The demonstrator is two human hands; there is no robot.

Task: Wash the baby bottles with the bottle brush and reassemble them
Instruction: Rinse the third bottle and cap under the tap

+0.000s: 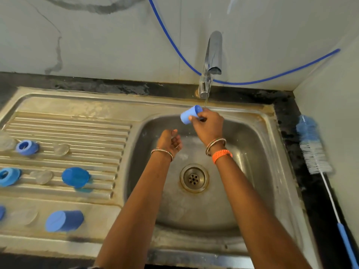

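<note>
Two hands [208, 123] (right grips cap [189, 114]), one brush [314, 150]

Right hand [208, 123] pinching — left hand [169, 141] loose

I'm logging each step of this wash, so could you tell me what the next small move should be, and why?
Probably tilt the blue cap so the thin stream from the tap runs into its open end. The right hand holds it on its side beside the stream, over the sink basin. The left hand hangs empty below it, and the bottle brush lies unused on the counter.
</note>
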